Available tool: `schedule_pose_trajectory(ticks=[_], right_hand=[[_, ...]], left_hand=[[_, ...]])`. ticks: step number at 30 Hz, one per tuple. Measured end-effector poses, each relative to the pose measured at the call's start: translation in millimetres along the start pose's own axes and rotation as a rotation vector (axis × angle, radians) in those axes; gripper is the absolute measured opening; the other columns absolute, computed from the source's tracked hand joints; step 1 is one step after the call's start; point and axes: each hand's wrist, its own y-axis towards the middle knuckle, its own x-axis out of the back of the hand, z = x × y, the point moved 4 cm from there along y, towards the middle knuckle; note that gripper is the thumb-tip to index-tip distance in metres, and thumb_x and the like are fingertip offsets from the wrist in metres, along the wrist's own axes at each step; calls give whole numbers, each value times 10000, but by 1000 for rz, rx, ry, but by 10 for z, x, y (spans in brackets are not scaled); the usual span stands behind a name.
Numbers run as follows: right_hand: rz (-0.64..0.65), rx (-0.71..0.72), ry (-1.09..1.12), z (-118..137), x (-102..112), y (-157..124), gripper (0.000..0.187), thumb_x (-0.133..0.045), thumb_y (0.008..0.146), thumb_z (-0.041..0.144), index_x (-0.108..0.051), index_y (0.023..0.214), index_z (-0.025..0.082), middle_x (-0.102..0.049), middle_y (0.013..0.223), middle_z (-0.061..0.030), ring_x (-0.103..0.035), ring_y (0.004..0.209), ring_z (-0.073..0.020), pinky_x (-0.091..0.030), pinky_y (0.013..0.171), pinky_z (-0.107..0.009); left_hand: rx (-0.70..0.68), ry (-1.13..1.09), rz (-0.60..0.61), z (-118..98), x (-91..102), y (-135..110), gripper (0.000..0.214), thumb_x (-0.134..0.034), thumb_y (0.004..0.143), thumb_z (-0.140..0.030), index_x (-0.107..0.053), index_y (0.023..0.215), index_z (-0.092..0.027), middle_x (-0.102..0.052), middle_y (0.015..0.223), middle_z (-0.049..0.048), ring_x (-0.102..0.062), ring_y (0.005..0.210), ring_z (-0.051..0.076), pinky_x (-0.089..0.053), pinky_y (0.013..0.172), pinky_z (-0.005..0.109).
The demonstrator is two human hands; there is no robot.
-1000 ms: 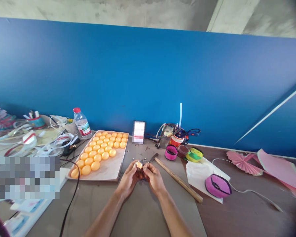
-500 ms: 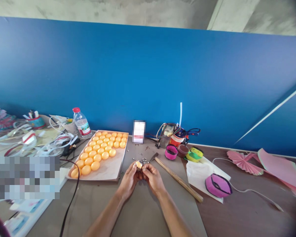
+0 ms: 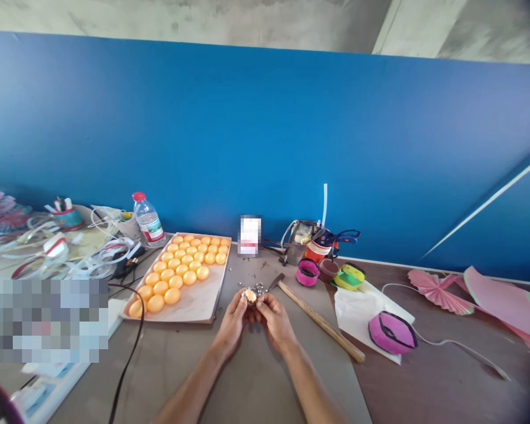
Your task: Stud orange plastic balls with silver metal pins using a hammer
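Note:
My left hand (image 3: 232, 320) and my right hand (image 3: 275, 317) meet over the brown table, fingers pinched together on one small orange ball (image 3: 249, 295) between them. The ball sits at my fingertips, with a little cluster of small metal bits (image 3: 259, 288) just beyond it. To the left lies a flat tray (image 3: 194, 304) with several rows of the same orange balls (image 3: 182, 268). A wooden-handled hammer (image 3: 317, 320) lies on the table right of my right hand.
A water bottle (image 3: 147, 221) stands behind the tray, beside tangled white strips and cables (image 3: 88, 259). Small pink, brown and yellow-green pots (image 3: 328, 272) and a can stand at the back. A pink pouch (image 3: 391, 333) rests on white paper. Pink paper fans (image 3: 472, 292) lie far right. A blue wall rises behind.
My hands have stayed together on the ball, fingers shifting only slightly. The view has drifted a little to the left.

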Motion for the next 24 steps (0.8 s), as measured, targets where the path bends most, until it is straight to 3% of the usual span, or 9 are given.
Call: schedule_pose_trajectory(ticks=[12,24], right_hand=[[32,27,-15,-1,-8,21,243,-636,697,346,-456,613,205,-460,485,57,-444,489,-107,-354,524,-242],[-38,-9,-90,-24,40,20,226,-633,684,325,-448,619,213,-452,454,70,-440,442,-104,-353,485,-239]], left_hand=[[8,-97,-5,0,-21,-3,306,-559,790,-403,-558,990,-172,-558,736,9,-467,622,117,-343,565,229],[16,-47,21,12,-24,-5,300,-557,786,-422,-572,937,-164,-545,662,-1,-464,566,114,-337,542,240]])
